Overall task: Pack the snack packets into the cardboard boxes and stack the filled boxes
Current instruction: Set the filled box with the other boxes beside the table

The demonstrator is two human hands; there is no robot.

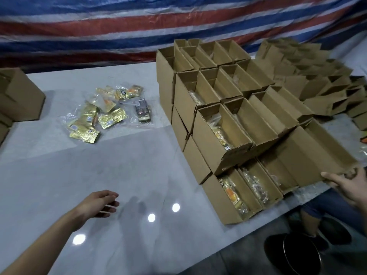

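A stack of open cardboard boxes (216, 124) stands on the grey table, several with snack packets inside. My right hand (345, 185) grips the near end of a long open box (309, 155) that lies tilted on the stack's right side. My left hand (101, 203) hovers over the table to the left, fingers loosely curled, holding nothing. A loose heap of gold snack packets (99, 114) in clear wrap lies further back on the table, with a dark packet (143, 110) at its right.
More empty folded boxes (309, 76) pile up at the back right. Another cardboard box (17, 94) stands at the left edge. A striped tarp (139, 26) hangs behind the table (139, 165). A dark stool (294, 253) sits below the table's right edge.
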